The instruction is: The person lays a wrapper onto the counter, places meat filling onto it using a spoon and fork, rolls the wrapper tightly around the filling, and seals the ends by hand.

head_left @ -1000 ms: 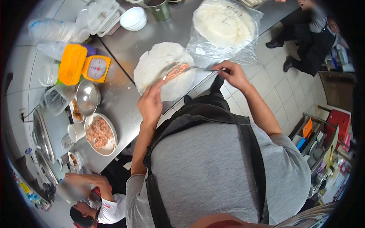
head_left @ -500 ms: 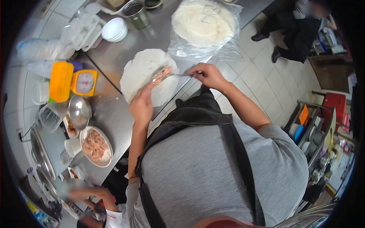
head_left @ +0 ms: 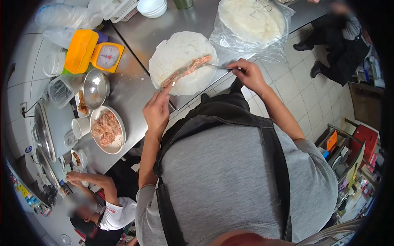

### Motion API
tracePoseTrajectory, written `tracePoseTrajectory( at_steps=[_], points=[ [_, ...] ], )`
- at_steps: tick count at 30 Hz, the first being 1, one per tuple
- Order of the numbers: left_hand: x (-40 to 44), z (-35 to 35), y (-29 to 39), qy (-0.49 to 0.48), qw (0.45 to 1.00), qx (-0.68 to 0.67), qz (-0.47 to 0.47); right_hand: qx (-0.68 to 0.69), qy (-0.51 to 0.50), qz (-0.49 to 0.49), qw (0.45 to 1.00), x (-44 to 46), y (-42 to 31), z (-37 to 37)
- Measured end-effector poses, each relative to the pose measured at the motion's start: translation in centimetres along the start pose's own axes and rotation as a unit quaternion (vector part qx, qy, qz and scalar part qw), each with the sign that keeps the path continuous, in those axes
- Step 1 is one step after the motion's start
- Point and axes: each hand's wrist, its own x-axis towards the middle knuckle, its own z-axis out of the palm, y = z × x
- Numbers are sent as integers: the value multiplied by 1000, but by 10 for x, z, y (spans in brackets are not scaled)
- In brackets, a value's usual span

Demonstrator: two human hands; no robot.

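A round white dough wrapper (head_left: 174, 51) lies on the steel table, with a long strip of pinkish minced filling (head_left: 186, 71) running diagonally across it. My left hand (head_left: 157, 112) reaches up from below, fingers stretched out, fingertips touching the lower left end of the strip. In my right hand (head_left: 249, 76), beyond the wrapper's right edge, closed fingers grip a thin metal utensil (head_left: 221, 67). Its far end meets the upper right end of the filling, and its exact kind is unclear. An oval bowl of minced meat filling (head_left: 120, 139) stands to the left.
A stack of wrappers in a plastic bag (head_left: 252, 20) lies at the upper right. On the left are a yellow scale (head_left: 107, 56), a steel bowl (head_left: 96, 88) and a white cup (head_left: 81, 128). One co-worker (head_left: 115, 213) is at lower left, another person (head_left: 328, 41) at upper right.
The filling has gone from a short clump to a long strip across the wrapper. My left fingers are at its lower end. The camera view has shifted, and the co-worker at lower left shows more.
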Motion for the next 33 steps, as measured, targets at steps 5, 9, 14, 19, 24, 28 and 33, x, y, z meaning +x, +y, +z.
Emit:
tracePoseTrajectory(
  at_steps=[5,9,14,19,24,28,33],
  points=[
    [25,26,-1,92,993,-28,70,25,-66,9,997,1,-5,14],
    [27,35,6,51,994,9,95,10,-21,0,1000,1,6,7],
    [10,3,-10,87,995,-24,35,26,-35,8,999,-1,8,-2],
    [-8,3,-21,79,994,33,71,-4,-59,-28,998,5,-17,34],
    [-27,-14,-17,81,996,24,24,-2,-68,-13,998,7,-15,35],
    [-36,-17,-24,68,997,41,21,-1,-95,-16,995,10,-22,43],
    [-22,-19,-29,108,994,13,1,12,-128,-36,991,13,-22,61]
  ],
)
